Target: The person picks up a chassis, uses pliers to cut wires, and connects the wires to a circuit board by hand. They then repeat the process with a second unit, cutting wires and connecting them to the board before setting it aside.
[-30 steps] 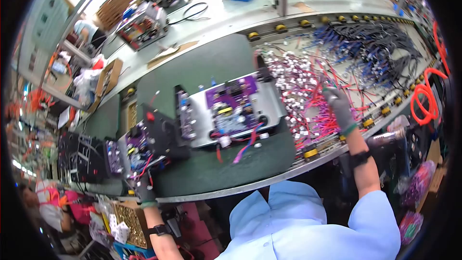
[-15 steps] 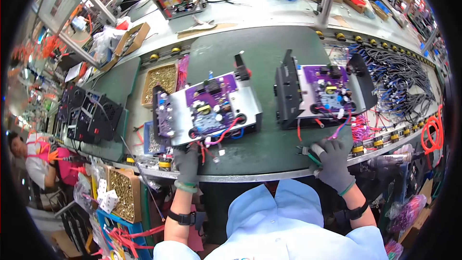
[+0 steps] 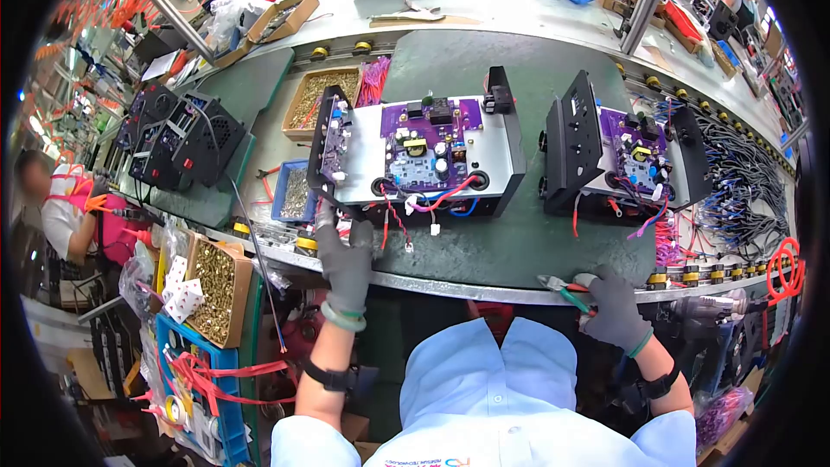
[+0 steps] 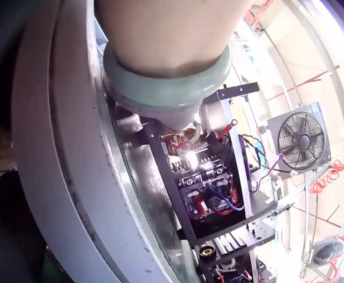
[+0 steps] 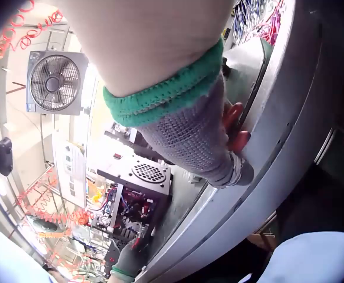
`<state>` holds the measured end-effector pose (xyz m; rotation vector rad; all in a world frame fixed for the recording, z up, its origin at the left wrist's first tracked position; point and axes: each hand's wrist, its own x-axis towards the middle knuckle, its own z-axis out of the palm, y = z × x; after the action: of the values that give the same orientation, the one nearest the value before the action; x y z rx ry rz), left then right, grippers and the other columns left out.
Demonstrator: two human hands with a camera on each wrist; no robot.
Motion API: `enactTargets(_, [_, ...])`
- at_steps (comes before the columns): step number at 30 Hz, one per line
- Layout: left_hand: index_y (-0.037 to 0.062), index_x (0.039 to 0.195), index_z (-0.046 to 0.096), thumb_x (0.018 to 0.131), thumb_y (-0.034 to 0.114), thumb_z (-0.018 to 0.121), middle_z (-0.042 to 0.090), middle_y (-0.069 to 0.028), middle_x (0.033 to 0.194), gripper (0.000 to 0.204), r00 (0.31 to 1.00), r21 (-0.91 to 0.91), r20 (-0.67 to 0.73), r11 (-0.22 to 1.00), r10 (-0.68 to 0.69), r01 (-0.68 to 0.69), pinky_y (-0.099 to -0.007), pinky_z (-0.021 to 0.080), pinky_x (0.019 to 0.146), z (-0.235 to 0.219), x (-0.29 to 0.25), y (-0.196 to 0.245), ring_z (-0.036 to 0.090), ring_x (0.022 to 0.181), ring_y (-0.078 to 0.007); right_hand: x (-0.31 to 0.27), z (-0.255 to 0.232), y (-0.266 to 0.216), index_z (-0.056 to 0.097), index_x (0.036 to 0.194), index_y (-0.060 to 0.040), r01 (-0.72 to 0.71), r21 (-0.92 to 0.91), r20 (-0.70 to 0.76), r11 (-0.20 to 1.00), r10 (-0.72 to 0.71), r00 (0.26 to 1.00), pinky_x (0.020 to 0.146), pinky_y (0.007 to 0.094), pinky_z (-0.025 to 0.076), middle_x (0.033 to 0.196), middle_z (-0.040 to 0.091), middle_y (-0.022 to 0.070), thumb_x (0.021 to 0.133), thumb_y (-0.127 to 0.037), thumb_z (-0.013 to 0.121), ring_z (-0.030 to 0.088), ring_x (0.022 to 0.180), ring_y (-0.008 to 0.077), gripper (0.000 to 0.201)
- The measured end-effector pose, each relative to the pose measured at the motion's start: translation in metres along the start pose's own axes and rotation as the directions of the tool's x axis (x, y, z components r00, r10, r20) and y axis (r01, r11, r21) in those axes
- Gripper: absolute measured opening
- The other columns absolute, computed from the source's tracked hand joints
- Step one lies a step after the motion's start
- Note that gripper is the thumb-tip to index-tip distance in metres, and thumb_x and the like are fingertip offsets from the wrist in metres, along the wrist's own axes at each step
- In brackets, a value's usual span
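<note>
An open metal chassis with a purple circuit board lies on the green mat. My gloved left hand reaches up to its front left corner, fingers stretched against it. The left wrist view shows the glove close to that chassis. A second chassis stands to the right. My gloved right hand grips red- and green-handled pliers at the table's front edge. In the right wrist view the red handle sits under the right-hand glove.
A cardboard tray of screws and a blue bin of screws lie left of the chassis. Black housings stand further left. Blue and black wire bundles and an orange coiled hose fill the right. A person sits at far left.
My right hand left the wire pile, picked up the pliers and drew back to the front edge. My left hand brought the chassis in from the left and now touches its front left corner.
</note>
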<state>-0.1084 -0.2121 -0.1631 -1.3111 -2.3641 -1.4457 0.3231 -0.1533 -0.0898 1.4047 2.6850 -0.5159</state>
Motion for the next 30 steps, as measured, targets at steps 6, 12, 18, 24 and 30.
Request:
enactTargets(6, [-0.0011, 0.123, 0.062, 0.091, 0.006, 0.070, 0.061, -0.0072, 0.099, 0.033, 0.919, -0.464, 0.316, 0.807, -0.235, 0.366, -0.0283, 0.052, 0.069, -0.002, -0.012, 0.074, 0.059, 0.083, -0.0097, 0.055, 0.022, -0.057, 0.064, 0.124, -0.0044, 0.278, 0.539, -0.191, 0.795, -0.206, 0.960, 0.083, 0.0452, 0.054, 0.103, 0.064, 0.0187, 0.069, -0.009, 0.072, 0.065, 0.096, 0.0386, 0.055])
enactTargets(12, [0.0054, 0.115, 0.058, 0.093, 0.013, 0.072, 0.062, 0.0005, 0.085, 0.028, 0.928, -0.594, 0.246, 0.713, -0.280, 0.373, -0.0242, 0.041, 0.054, 0.046, 0.001, 0.039, 0.055, 0.067, -0.0061, 0.120, 0.017, -0.111, 0.058, 0.134, -0.0072, 0.318, 0.307, -0.308, 0.897, -0.222, 0.925, 0.084, 0.0470, 0.054, 0.108, 0.063, 0.0162, 0.072, -0.016, 0.076, 0.065, 0.101, 0.0371, 0.065])
enactTargets(18, [-0.0008, 0.107, 0.062, 0.086, 0.014, 0.080, 0.063, -0.0036, 0.082, 0.031, 0.841, -0.470, 0.511, 0.762, -0.177, 0.446, -0.0259, 0.046, 0.057, -0.002, 0.019, 0.045, 0.058, 0.065, -0.0095, 0.132, 0.020, -0.130, 0.057, 0.135, -0.0052, 0.218, 0.247, -0.179, 0.944, -0.177, 0.968, 0.085, 0.0465, 0.055, 0.110, 0.062, 0.0154, 0.071, -0.021, 0.077, 0.065, 0.103, 0.0367, 0.069])
enactTargets(24, [0.0012, 0.119, 0.056, 0.092, 0.007, 0.067, 0.064, -0.0066, 0.100, 0.030, 0.793, -0.536, 0.585, 0.651, -0.172, 0.537, -0.0272, 0.052, 0.075, -0.007, 0.014, 0.046, 0.063, 0.084, -0.0109, 0.136, 0.030, -0.129, 0.057, 0.135, -0.0057, 0.221, 0.321, -0.224, 0.921, -0.153, 0.962, 0.086, 0.0467, 0.055, 0.109, 0.062, 0.0158, 0.070, -0.020, 0.076, 0.065, 0.103, 0.0366, 0.070])
enactTargets(30, [0.0057, 0.120, 0.056, 0.101, 0.020, 0.060, 0.066, -0.0055, 0.099, 0.025, 0.781, -0.740, 0.567, 0.255, -0.263, 0.623, -0.0302, 0.054, 0.075, 0.012, 0.000, 0.047, 0.065, 0.081, -0.0152, 0.131, 0.030, -0.124, 0.058, 0.136, -0.0081, 0.147, 0.378, -0.132, 0.914, -0.104, 0.986, 0.086, 0.0464, 0.055, 0.107, 0.064, 0.0162, 0.070, -0.021, 0.077, 0.067, 0.099, 0.0369, 0.070])
